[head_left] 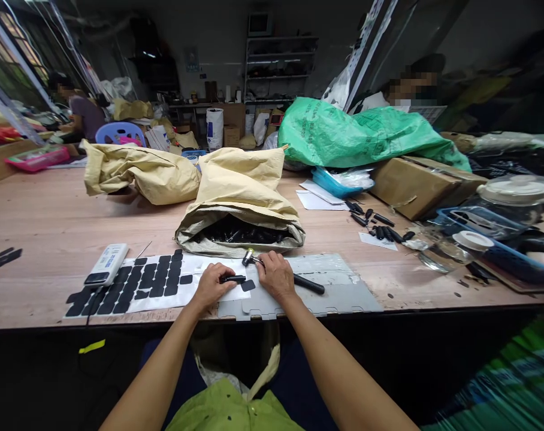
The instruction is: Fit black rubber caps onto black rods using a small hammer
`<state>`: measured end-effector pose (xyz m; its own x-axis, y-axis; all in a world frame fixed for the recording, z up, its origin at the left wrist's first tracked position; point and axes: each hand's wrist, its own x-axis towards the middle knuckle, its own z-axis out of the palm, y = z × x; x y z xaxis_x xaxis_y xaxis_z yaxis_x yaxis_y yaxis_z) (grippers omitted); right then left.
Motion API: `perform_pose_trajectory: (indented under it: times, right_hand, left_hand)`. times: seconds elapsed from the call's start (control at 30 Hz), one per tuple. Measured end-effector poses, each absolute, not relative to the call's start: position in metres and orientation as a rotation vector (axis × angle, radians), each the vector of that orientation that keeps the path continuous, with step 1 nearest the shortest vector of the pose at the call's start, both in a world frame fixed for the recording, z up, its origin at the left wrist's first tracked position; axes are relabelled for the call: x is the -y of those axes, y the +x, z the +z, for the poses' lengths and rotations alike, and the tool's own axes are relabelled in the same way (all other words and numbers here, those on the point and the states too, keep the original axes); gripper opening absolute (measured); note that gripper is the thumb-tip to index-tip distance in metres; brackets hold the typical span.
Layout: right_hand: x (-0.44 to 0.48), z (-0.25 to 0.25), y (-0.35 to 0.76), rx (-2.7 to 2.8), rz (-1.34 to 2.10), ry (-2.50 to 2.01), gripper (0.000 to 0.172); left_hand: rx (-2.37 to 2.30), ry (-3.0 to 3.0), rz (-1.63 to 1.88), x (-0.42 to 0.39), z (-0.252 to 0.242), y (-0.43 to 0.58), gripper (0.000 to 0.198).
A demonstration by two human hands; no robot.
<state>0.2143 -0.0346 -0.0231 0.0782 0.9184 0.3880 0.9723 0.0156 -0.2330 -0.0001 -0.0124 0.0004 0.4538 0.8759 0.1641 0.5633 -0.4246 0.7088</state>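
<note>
My left hand (pixel 212 286) pinches a small, long black piece (pixel 234 278) just above the white sheet. My right hand (pixel 276 275) is closed over the shaft of a small hammer. The hammer head (pixel 248 257) sticks out on the left, and its black handle (pixel 308 284) runs out to the right. Between my hands a dark rounded square (pixel 248 285) lies at the edge of the sheet. Left of my left hand, rows of similar black rounded pieces (pixel 157 278) cover the white sheet. Under my right hand is a grey board (pixel 339 293).
An open beige sack (pixel 242 179) of black pieces stands just ahead. Left are a white device (pixel 106 264) and another beige sack (pixel 150 173). On the right lie black parts (pixel 384 232), a cardboard box (pixel 422 185), a green sack (pixel 344 134) and plastic jars (pixel 517 197). Two people sit beyond.
</note>
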Motion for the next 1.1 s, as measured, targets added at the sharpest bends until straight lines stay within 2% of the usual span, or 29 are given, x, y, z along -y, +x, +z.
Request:
perform_pose_trajectory:
  times: [0.3, 0.6, 0.93, 1.1]
  right_hand:
    - [0.038, -0.007, 0.213, 1.849, -0.022, -1.950, 0.017]
    - [0.068, 0.009, 0.191, 1.687, 0.310, -1.648, 0.025]
    - [0.080, 0.009, 0.168, 1.881, 0.208, -1.692, 0.026]
    - [0.081, 0.010, 0.175, 1.802, 0.170, -1.753, 0.027]
  left_hand:
    - [-1.281, 2.163, 0.687, 0.008, -0.007, 0.002, 0.018]
    - [-1.310, 2.112, 0.693, 0.009, -0.009, 0.004, 0.016]
    - [-1.359, 2.139, 0.631, 0.009, -0.006, 0.005, 0.007]
    - [-1.349, 2.071, 0.692, 0.011, -0.006, 0.006, 0.013]
